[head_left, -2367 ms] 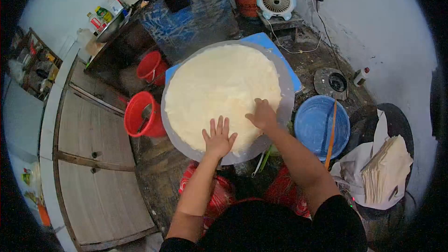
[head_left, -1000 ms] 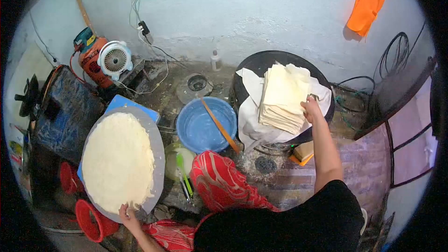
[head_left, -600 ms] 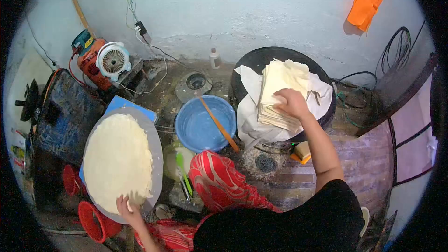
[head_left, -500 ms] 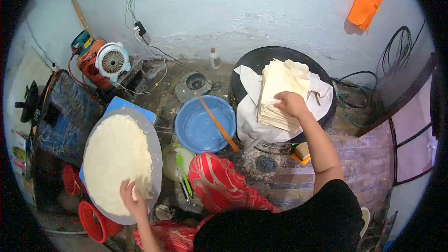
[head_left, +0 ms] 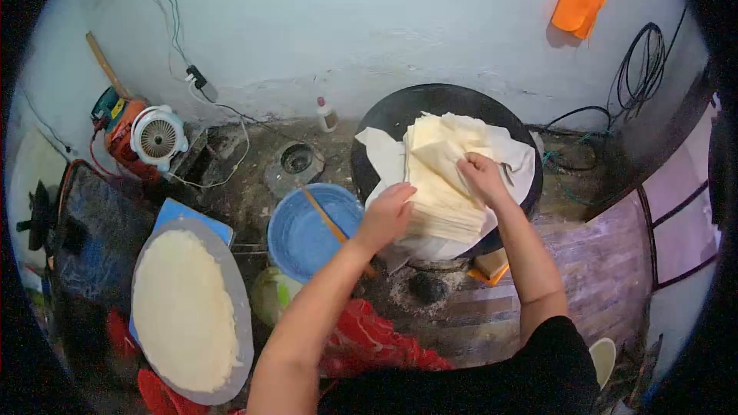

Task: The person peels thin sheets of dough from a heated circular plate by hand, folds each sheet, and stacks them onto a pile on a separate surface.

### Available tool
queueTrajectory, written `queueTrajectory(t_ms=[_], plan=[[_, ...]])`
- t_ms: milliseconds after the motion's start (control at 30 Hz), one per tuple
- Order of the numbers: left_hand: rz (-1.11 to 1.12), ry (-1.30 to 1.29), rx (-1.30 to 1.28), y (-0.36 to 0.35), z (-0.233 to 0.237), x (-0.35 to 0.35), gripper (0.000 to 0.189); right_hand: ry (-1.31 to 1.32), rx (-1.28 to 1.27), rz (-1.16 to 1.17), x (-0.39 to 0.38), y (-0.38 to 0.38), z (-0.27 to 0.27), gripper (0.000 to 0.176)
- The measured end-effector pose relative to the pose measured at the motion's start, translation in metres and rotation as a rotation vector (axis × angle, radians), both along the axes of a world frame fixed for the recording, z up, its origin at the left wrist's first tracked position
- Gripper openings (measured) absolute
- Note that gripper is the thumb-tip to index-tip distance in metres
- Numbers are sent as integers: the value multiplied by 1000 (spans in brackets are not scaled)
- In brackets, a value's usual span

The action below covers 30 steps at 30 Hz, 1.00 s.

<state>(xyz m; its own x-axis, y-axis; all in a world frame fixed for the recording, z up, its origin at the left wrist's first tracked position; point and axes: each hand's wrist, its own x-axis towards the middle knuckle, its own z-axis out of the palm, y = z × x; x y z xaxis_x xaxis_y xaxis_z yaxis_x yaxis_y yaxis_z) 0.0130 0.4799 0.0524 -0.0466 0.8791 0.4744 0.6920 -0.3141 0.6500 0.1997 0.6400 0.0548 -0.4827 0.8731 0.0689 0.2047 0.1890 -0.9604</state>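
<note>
A stack of thin, pale folded flatbread sheets [head_left: 446, 211] lies on a white cloth [head_left: 516, 155], which covers part of a round black griddle [head_left: 400, 104]. My right hand [head_left: 484, 178] is closed on the raised fold of the top flatbread sheet [head_left: 442, 157], at the stack's right side. At the left edge of the stack, my left hand [head_left: 387, 217] has its fingers curled closed on the sheet's edge; its fingertips are partly hidden. On the far left, a large thin round of pale dough [head_left: 184, 307] covers most of a grey board [head_left: 241, 338].
Left of the griddle sits a blue basin [head_left: 296, 234] with a wooden stick [head_left: 327, 215] across it. Behind are a small bottle [head_left: 327, 115], a white fan [head_left: 158, 138] and an orange gas cylinder [head_left: 119, 138]. Cables [head_left: 642, 69] hang at right.
My left hand has moved from the dough round across to the stack's left edge. My right hand has taken up part of the top sheet, which now stands raised. The view has shifted.
</note>
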Motion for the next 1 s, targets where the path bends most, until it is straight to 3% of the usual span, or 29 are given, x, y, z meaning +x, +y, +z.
queueTrajectory(t_ms=[100,167,300,367,567,633,700,767,967,1000], plan=[[37,11,-59,40,-14,18,31,74,-112,62,1,3,-10,19],[98,50,-399,52,-13,25,38,128,-205,61,2,6,-16,18],[204,218,-624,53,2,25,49,272,-462,44,2,2,-1,17],[212,223,-659,56,-3,20,54,226,-443,77,1,8,-3,16],[127,306,-589,50,-3,5,41,88,-184,99,1,-2,10,19],[-62,351,-6,37,-11,0,29,-73,149,177,4,-8,8,19],[-78,332,-115,17,-23,5,26,-216,283,245,4,-35,28,17],[-88,315,-215,3,-28,8,24,-292,726,466,7,-38,1,17],[-58,275,-69,-15,-8,12,21,-451,674,477,8,-56,23,19],[62,252,-39,-15,-1,16,23,-460,582,453,9,-50,21,18]])
